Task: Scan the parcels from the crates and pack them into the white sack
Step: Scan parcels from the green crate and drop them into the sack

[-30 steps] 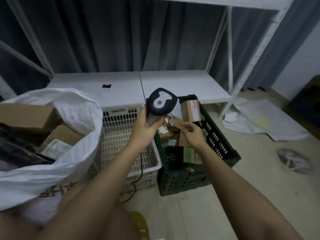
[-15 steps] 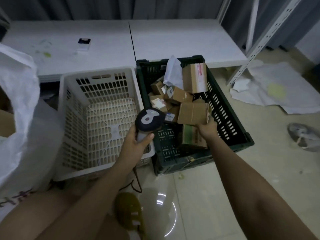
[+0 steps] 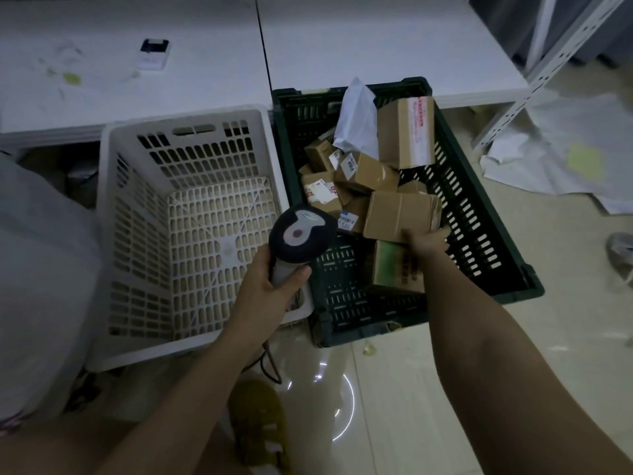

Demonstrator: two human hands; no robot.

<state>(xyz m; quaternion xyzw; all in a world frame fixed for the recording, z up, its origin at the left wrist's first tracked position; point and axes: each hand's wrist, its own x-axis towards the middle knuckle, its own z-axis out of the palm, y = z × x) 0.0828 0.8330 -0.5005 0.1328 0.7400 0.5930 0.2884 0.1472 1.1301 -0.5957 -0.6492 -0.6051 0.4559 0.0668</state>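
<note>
1 plain brown parcel (image 3: pixel 401 216), taped, right hand (image 3: pixel 425 238) gripping

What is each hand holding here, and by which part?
The left hand grips the scanner by its handle, below the dark head. The right hand holds a brown cardboard parcel by its near bottom edge, over the green crate.

Matt slotted white plastic crate (image 3: pixel 191 214) | matt perforated dark green plastic crate (image 3: pixel 479 214) | brown cardboard parcel, taped, matt (image 3: pixel 400 216) | glossy pale tiled floor (image 3: pixel 394 406) | translucent white woven sack (image 3: pixel 37 269)
</note>
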